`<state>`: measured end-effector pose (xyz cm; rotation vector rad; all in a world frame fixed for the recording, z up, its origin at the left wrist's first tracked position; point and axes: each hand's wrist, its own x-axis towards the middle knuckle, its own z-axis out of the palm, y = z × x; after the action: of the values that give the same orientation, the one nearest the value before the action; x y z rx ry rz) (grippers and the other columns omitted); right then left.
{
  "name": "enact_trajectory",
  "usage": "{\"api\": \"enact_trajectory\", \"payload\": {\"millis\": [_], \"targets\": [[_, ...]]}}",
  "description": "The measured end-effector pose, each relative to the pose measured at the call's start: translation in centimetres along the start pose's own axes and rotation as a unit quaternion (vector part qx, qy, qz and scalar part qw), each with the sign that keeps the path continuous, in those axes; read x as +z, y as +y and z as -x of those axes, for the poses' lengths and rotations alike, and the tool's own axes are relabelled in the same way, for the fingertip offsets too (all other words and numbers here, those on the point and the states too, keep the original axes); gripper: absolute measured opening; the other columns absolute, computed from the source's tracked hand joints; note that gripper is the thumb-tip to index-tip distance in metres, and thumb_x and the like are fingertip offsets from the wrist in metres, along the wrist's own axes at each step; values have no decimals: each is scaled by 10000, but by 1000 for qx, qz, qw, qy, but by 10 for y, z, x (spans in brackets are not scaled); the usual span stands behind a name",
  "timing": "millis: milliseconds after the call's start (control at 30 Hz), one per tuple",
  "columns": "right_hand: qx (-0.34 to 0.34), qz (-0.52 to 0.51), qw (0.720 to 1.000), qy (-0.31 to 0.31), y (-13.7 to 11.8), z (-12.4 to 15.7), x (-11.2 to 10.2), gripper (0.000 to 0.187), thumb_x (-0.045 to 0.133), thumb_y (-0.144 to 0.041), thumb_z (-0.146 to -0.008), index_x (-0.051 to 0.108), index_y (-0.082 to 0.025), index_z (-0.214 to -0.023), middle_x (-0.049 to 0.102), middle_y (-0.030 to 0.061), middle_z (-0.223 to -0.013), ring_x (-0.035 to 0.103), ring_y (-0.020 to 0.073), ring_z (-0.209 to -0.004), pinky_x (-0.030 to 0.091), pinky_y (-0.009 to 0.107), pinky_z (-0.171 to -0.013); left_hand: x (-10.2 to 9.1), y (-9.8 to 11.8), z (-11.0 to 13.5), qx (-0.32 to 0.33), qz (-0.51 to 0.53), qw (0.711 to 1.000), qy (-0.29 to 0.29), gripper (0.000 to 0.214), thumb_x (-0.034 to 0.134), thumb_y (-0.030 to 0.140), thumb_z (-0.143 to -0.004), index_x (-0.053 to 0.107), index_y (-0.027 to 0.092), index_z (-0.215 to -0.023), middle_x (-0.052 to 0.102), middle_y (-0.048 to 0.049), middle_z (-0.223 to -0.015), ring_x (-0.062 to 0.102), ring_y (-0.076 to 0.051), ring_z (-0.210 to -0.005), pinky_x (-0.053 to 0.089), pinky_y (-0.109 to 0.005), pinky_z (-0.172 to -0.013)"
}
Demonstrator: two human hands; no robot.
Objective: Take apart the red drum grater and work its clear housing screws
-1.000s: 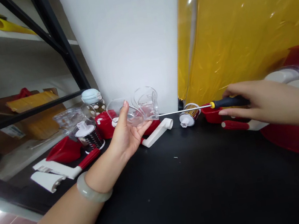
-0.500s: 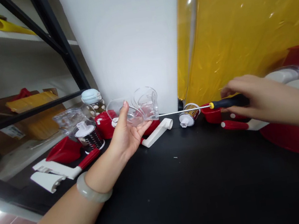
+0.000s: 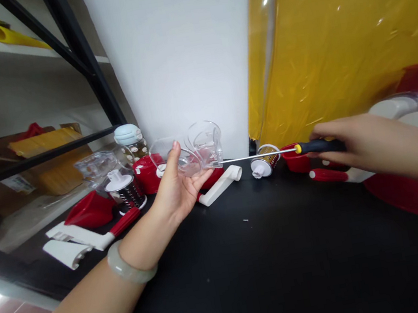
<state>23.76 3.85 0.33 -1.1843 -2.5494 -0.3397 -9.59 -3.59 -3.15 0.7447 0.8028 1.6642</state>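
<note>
Black table (image 3: pixel 275 263): wide bare stretch in front of both hands, plenty of room to work; near edge runs low left, so keep parts back from it. White wall (image 3: pixel 179 49) and yellow plastic sheet (image 3: pixel 343 27) close off the back, no room behind the piece.

Clear plastic housing (image 3: pixel 202 149) sits at the back of the table by the wall, cupped from below/side by left hand (image 3: pixel 177 186), fingers curled round it, thumb up its near face. Right hand (image 3: pixel 355 145) wrapped tight on the black handle of the screwdriver (image 3: pixel 272 153); shaft lies level, tip at the housing's right side.

To do it well, imo: keep shaft in line w/ the screw, press in, steady the housing w/ left hand.

Clutter: grater drum (image 3: pixel 265 162) just under the shaft, white crank (image 3: pixel 221 183) below the housing, red parts both sides.
</note>
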Motion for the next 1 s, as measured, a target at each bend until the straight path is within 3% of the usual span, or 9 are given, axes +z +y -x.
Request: {"api": "enact_trajectory", "payload": {"millis": [100,167,267,433,567,700,867,1000], "targets": [[7,-14,1000,1,-4,0,-1,448,485,-702,-874,565,-261,-862,669,56,-780,633,254,-660,445,356,-585,-1,0,-1,-1,4,1000,-1,570,604,503,-988,522,193,-1460,700,-180,-1300,771,-238,-1004,660,-327,-848],[3,-23,1000,-8,-5,0,-1,515,418,-741,-894,584,-255,-853,660,76,-824,638,266,-705,477,384,-625,-2,0,-2,-2,7,1000,3,582,621,505,-978,523,198,-1462,712,-173,-1276,776,-237,-987,660,-327,-847],[-12,-41,999,-6,-2,0,1,503,396,-691,-922,637,-251,-901,638,89,-897,646,267,-756,513,417,-691,-2,0,-3,-3,8,1000,9,595,637,507,-966,520,207,-1467,723,-164,-1257,779,-239,-980,661,-321,-838],[-26,-67,997,24,0,-1,4,362,524,-584,-866,649,-248,-912,606,91,-921,630,249,-745,524,411,-670,-1,0,-2,1,-1,1000,7,578,635,510,-965,539,201,-1444,723,-168,-1254,772,-249,-1013,659,-325,-846],[-18,-75,997,18,-2,-4,6,269,574,-509,-827,604,-248,-886,676,87,-890,665,267,-770,516,402,-673,-1,-1,-1,13,-7,1000,7,538,625,500,-974,558,196,-1412,720,-164,-1256,763,-244,-1033,659,-331,-850],[-1,-78,997,-2,-3,-5,9,340,553,-481,-846,662,-254,-1074,775,93,-1004,724,284,-859,519,396,-730,-1,0,0,16,-9,1000,0,547,654,506,-954,555,230,-1416,729,-143,-1244,757,-245,-1058,653,-332,-873],[-19,-10,1000,-18,3,-6,21,194,501,-409,-877,599,-262,-795,703,47,-717,646,233,-626,417,334,-581,0,1,3,37,-35,999,11,529,645,495,-960,542,256,-1421,715,-132,-1285,737,-256,-1122,645,-332,-876],[-32,6,999,14,8,-8,32,314,510,-553,-901,521,-261,-786,653,58,-745,605,243,-649,418,348,-596,-1,1,3,61,-44,997,-1,611,711,542,-899,532,296,-1428,691,-103,-1344,693,-280,-1215,624,-359,-936]]}}
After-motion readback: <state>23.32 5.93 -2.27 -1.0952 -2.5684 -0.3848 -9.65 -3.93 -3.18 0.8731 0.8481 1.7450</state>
